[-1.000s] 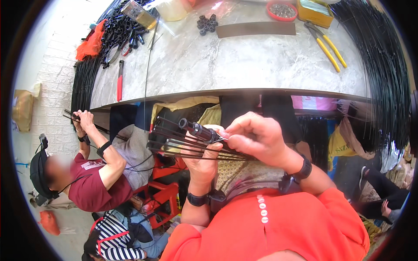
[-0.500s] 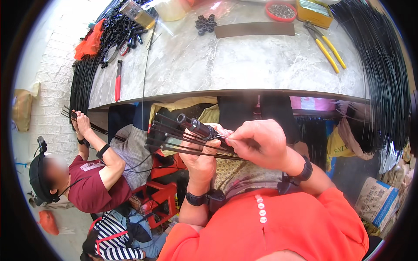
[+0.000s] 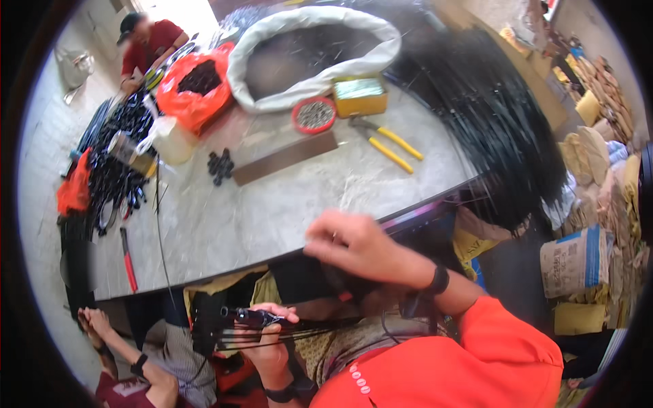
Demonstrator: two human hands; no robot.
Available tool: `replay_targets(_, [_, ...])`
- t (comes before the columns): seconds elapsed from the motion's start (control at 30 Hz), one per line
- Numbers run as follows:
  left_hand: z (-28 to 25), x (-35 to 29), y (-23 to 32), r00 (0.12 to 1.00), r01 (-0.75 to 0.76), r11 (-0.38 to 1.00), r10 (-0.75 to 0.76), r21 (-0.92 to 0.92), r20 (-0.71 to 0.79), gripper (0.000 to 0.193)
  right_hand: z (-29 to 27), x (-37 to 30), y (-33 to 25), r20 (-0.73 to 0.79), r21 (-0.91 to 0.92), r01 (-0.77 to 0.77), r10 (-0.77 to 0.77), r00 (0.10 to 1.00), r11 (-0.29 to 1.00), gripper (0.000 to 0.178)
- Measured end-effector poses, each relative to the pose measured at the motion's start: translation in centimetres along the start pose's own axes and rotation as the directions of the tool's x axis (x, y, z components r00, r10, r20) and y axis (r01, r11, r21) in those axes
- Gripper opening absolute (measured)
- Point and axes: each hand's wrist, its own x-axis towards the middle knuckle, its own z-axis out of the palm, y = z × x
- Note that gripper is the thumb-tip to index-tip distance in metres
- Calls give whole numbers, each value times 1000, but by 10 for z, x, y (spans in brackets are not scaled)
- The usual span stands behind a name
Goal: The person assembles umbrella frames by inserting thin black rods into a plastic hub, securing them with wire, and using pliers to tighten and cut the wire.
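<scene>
My left hand (image 3: 267, 343) is closed around a black umbrella frame (image 3: 248, 317), low in front of my lap. Its black tubular hub points left, and thin black ribs run lengthwise beside it. Something small and pinkish lies at the fingers near the hub. Apart from the frame, my right hand (image 3: 354, 246) is raised at the table's front edge. Its fingers are bent and smeared by motion, so whether they pinch something fine cannot be made out.
On the grey table (image 3: 286, 221) lie yellow-handled pliers (image 3: 391, 149), a red dish of small metal parts (image 3: 314, 114), a brown strip (image 3: 286, 158) and black fittings (image 3: 220, 166). Long black rods (image 3: 490, 115) hang over the right side. A co-worker's hands (image 3: 95, 321) are at lower left.
My right hand has left the hub, where it pinched thin strands, and risen toward the table. The view has swung up and right, showing more of the tabletop. My left hand still grips the frame.
</scene>
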Motion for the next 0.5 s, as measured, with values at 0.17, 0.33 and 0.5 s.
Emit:
replay_targets(0.17, [-5,10,-9,988,-131,990,125,59,90,26,-83,31,57,-277,-862,-162,-179,944,481,39])
replay_targets(0.33, [13,-1,16,980,-91,990,70,107,184,26,-97,39,102,-401,-872,-364,-52,914,327,52])
replay_targets(0.5, [13,-2,5,967,-135,990,122,40,225,26,-107,38,109,-392,-853,-327,-86,916,406,47])
